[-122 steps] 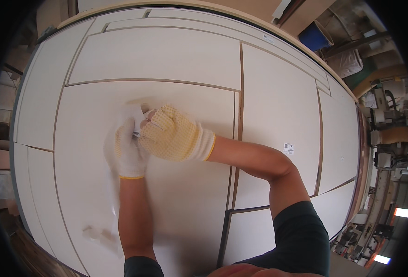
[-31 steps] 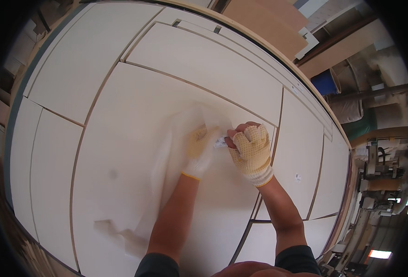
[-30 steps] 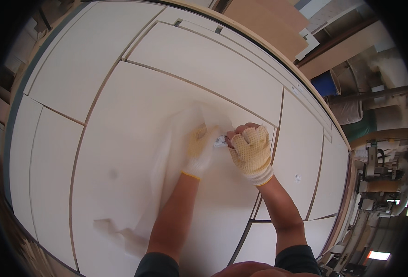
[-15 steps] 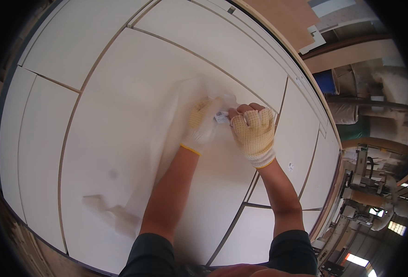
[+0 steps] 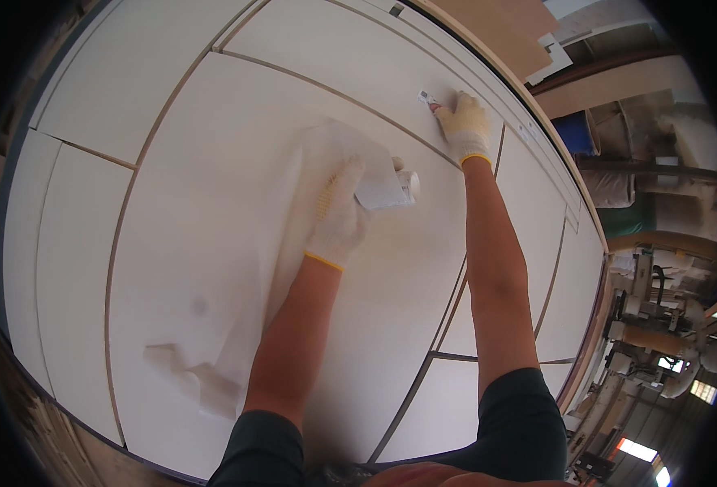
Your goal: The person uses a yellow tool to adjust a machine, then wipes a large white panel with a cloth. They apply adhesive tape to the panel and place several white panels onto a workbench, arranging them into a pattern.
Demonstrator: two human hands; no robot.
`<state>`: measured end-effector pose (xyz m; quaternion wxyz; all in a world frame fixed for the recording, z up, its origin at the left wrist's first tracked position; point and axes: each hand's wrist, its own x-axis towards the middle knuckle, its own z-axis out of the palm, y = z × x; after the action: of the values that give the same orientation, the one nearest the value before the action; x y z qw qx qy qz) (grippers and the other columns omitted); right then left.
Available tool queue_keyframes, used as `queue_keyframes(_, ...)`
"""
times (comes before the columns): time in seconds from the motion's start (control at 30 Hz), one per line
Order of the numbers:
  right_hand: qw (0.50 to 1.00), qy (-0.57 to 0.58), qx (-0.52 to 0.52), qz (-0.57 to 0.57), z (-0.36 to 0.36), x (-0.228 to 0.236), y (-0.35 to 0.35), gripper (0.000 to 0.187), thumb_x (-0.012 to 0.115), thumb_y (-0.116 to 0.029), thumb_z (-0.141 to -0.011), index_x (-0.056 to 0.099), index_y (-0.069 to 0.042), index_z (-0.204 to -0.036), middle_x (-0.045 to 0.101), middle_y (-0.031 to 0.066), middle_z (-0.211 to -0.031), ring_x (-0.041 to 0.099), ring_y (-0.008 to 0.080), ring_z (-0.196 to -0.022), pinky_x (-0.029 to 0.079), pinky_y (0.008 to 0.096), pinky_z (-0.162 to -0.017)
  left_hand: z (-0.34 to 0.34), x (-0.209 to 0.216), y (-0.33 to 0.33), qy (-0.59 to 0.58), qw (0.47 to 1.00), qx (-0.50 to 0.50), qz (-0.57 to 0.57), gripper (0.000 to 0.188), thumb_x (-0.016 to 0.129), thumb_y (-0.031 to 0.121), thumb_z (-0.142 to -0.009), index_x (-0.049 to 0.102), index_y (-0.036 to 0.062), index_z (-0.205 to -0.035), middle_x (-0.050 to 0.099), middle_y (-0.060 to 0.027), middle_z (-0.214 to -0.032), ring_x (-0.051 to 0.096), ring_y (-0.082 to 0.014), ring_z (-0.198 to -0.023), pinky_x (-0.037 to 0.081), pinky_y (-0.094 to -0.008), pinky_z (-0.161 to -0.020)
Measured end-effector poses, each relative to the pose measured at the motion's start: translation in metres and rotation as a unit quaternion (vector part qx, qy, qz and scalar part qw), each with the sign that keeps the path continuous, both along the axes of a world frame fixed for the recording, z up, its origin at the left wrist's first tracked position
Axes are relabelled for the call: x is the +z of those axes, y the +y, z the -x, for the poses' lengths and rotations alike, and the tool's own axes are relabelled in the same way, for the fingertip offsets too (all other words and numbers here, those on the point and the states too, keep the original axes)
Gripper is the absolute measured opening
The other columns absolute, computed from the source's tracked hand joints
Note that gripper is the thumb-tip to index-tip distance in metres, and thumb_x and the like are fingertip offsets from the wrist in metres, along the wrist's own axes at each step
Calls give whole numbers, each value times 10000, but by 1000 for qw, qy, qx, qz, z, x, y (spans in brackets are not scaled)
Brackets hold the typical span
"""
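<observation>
White boards [image 5: 236, 162] cut to different sizes lie flat under both hands. My left hand [image 5: 338, 211], in a knitted glove with yellow dots, is closed on a roll of labels [image 5: 409, 187] over the large middle board. From it a long translucent backing strip [image 5: 281, 219] trails down toward me, its curled end lying on the board. Farther off to the right, my right hand [image 5: 465, 126], gloved with bare fingertips, pinches a small printed label [image 5: 426, 98] at the surface of another board. Some of its fingers are hidden by the glove.
Narrow gaps separate the boards. A wooden edge [image 5: 521, 101] runs along the far right side. Beyond it are brown sheets [image 5: 508, 40], a blue container [image 5: 573, 134] and machinery [image 5: 658, 316]. Stacked strips [image 5: 54, 430] show at the lower left.
My right hand has moved from beside the left hand up and away to the far right board, carrying a label. My left hand has shifted slightly left, and the label roll now shows.
</observation>
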<state>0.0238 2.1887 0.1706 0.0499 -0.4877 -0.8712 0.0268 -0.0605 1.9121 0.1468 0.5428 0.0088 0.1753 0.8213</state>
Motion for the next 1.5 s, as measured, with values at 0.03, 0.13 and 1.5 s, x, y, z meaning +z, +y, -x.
queue_keyframes(0.03, 996, -14, 76, -36, -5, -6, -4, 636, 678, -393, -949, 545, 12, -1421, 640, 183, -1392, 638, 355, -1230, 495, 452, -1044, 1, 1, -1, 15, 1000, -6, 16, 403, 511, 297, -1080, 612, -36, -1283, 705, -199, -1229, 680, -298, -1140, 504, -405, -1052)
queue_keyframes(0.13, 972, 56, 225, -34, -1, -17, -20, 542, 626, -368, -973, 600, 13, -1358, 543, 228, -1488, 501, 389, -1388, 425, 440, -1146, 11, 4, -7, 252, 964, 12, 80, 449, 454, 306, -1101, 570, -50, -1348, 694, -215, -1268, 664, -309, -1183, 494, -395, -1058)
queue_keyframes(1.5, 890, 354, 280, 64, -194, 148, -790, 130, 649, -73, -807, 651, -64, -936, 668, 138, -943, 646, 371, -973, 511, 468, -848, -122, 132, -734, 498, 817, 53, 286, 318, 633, 252, -976, 599, 36, -1207, 676, -119, -1197, 659, -226, -1115, 575, -373, -895)
